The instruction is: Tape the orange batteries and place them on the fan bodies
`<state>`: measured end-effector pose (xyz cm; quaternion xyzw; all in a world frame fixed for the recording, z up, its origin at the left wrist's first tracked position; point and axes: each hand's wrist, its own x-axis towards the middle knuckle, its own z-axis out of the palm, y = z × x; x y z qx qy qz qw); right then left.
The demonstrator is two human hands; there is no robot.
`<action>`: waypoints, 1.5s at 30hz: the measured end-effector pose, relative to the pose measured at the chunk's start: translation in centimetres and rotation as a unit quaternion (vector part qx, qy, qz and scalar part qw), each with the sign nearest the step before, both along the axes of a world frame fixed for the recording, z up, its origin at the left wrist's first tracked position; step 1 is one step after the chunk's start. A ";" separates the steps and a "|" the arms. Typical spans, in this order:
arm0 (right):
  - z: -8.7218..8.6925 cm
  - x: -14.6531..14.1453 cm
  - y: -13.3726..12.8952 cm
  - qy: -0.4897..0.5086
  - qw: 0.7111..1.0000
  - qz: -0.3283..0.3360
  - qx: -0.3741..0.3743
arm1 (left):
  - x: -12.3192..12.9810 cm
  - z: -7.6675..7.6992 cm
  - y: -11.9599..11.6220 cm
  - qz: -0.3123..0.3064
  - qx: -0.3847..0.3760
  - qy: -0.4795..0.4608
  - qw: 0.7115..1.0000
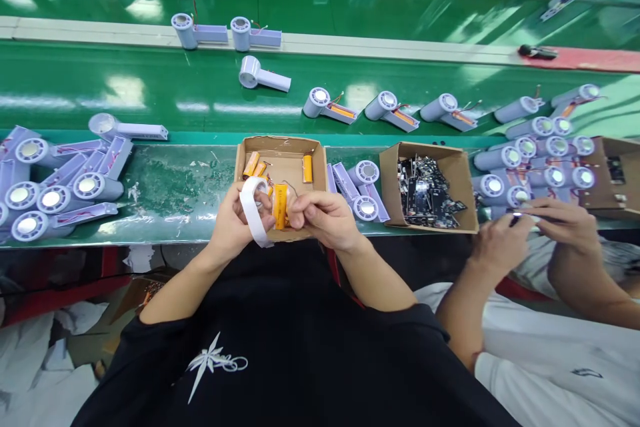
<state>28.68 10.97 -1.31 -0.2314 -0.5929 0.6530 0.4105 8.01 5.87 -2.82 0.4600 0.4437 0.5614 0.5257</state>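
My left hand is closed, with a roll of white tape hanging round its fingers. Its fingertips also press against the left side of an orange battery, held upright above an open cardboard box. At the battery's right side, my right hand has its thumb and fingers pinched together. What lies in that pinch is hidden; a thin wire runs over the battery's top towards it. Inside the box lie more orange batteries, several at the left and one at the right.
Lilac handheld fan bodies are piled at left; others lie right of the box. A carton of black circuit boards stands further right. Beside me a co-worker's hands work near more fans. Fans dot the green conveyor beyond.
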 end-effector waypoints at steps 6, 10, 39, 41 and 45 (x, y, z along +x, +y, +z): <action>0.6 0.8 1.0 -0.080 0.943 -0.096 0.309 | -0.5 0.5 0.6 -0.027 0.098 0.058 0.993; 0.8 0.8 0.8 -0.173 0.914 -0.176 0.321 | 0.2 -0.6 0.4 -0.014 0.237 0.138 0.962; 1.2 2.4 -0.3 -0.326 0.873 -0.086 0.352 | -1.8 3.2 -0.1 0.025 0.363 0.517 0.775; 2.2 3.7 0.4 -0.323 0.894 -0.130 0.281 | -2.2 4.4 -0.3 -0.021 0.378 0.552 0.743; 4.8 5.2 1.2 -0.289 0.926 -0.111 0.216 | -2.8 6.5 -0.6 -0.123 0.405 0.657 0.623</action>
